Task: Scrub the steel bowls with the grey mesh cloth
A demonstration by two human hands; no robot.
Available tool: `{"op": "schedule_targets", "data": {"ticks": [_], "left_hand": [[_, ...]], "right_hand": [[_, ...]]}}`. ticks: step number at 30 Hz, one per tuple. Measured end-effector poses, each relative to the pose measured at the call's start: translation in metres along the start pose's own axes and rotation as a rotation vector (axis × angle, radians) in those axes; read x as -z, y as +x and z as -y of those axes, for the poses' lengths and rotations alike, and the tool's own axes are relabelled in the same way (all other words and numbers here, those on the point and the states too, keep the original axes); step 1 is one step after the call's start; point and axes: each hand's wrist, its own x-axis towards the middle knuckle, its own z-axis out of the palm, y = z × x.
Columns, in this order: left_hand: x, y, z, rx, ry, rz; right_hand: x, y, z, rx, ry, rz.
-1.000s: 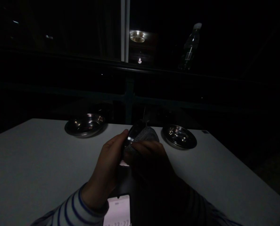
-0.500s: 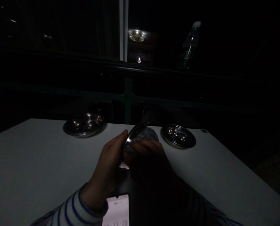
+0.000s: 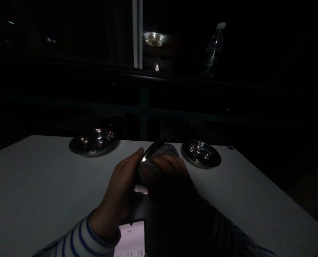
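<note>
My left hand is closed on the left edge of a shiny metal dish, which stands tilted above the table. My right hand, deep in shadow, is closed on a grey checked cloth and presses it against the dish's inner face. Much of the dish is hidden behind the cloth and fingers. Below my wrists lies a phone with a lit screen showing digits.
On the white table one metal dish sits at the back left and another at the back right. A clear bottle with a white cap stands beyond, against a dark window.
My right fingers and the cloth have shifted slightly on the dish's face. The whole view has moved a little, while the dishes on the table stay put.
</note>
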Motion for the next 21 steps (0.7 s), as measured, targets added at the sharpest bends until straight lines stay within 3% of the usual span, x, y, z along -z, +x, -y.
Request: {"op": "schedule_targets", "data": {"ticks": [3, 10, 12, 15, 17, 21], "left_hand": [[-0.002, 0.0, -0.001, -0.017, 0.027, -0.025], [-0.008, -0.006, 0.0, 0.063, 0.031, 0.002], [-0.007, -0.005, 0.0, 0.063, 0.044, 0.015], [-0.006, -0.004, 0.001, 0.055, 0.055, -0.027], [-0.006, -0.003, 0.002, 0.051, 0.052, -0.054], [-0.005, -0.002, 0.002, 0.072, 0.062, -0.024]], "right_hand": [[0.001, 0.001, 0.004, 0.014, -0.029, -0.029], [0.008, 0.005, -0.023, -0.387, 0.007, -0.055], [0.006, 0.005, -0.016, -0.332, -0.014, -0.031], [0.004, 0.005, 0.001, -0.113, -0.052, -0.003], [0.004, 0.005, 0.008, -0.042, -0.056, -0.006], [0.008, 0.006, -0.005, -0.226, -0.024, 0.026]]}}
